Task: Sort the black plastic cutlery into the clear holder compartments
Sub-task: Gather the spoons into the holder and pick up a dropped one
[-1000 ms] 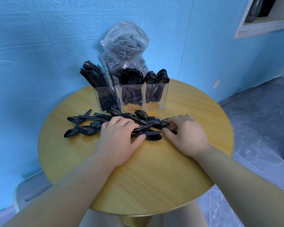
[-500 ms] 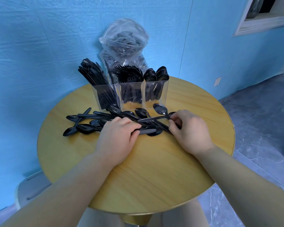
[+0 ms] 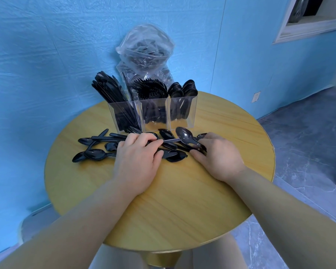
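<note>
A round yellow wooden tabletop (image 3: 163, 210) with visible grain is sitting in front of a textured blue wall (image 3: 47, 55). Near its far edge a clear plastic three-compartment holder (image 3: 153, 115) is standing upright: knives are filling the left compartment and leaning leftward, forks the middle one, spoons the right one. Behind the holder, against the wall, a crumpled clear plastic bag (image 3: 145, 49) holding more dark cutlery is rising above it.

Just in front of the holder a loose pile of glossy black plastic cutlery (image 3: 97, 150), mostly spoons, is lying across the middle of the tabletop, stretching toward the left edge. The left hand (image 3: 138, 162) is resting over the pile with its fingers curled down onto the handles; whether it is gripping any one of them cannot be told. The right hand (image 3: 217, 158) is lying at the pile's right end, its fingers curling round the handles of several spoons, and one black spoon (image 3: 184, 135) is sticking up from this grasp with its bowl raised toward the holder's right compartment.

The near half of the tabletop is carrying only the two forearms, and the right edge is lying bare beside a grey marbled floor (image 3: 308, 152).
</note>
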`<state>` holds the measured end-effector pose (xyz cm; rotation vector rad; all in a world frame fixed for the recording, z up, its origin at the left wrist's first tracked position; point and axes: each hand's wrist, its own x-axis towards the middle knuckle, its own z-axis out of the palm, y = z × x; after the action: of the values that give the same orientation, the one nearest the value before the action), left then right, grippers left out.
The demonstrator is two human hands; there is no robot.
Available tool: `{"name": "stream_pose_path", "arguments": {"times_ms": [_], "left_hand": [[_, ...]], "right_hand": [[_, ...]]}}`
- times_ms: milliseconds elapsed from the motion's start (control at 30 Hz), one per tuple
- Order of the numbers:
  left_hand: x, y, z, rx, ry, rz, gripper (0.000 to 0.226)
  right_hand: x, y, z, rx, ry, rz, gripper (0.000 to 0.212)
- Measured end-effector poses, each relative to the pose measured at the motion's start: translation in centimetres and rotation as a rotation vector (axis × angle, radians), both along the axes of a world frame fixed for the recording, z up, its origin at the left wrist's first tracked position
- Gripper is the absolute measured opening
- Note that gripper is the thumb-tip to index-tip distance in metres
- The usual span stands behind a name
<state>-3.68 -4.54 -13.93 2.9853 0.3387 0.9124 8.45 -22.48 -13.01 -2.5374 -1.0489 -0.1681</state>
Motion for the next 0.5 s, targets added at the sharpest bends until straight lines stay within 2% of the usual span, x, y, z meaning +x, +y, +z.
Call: {"name": "stream_pose_path", "arguments": {"times_ms": [100,300,500], "left_hand": [[1.1,-0.2,1.6,-0.02,0.001,-0.031,0.03],[4.5,-1.1,3.4,-0.077,0.365,0.023,0.03],[4.6,-1.4,3.5,-0.121,0.36,0.015,0.024]], "right_hand": [[0.1,0.0,0.1,0.033,0.036,0.005,0.015],[0.5,0.0,0.1,0.122,0.139,-0.08,0.026],[0.8,0.1,-0.1,0.087,0.089,-0.096,0.024]]}}
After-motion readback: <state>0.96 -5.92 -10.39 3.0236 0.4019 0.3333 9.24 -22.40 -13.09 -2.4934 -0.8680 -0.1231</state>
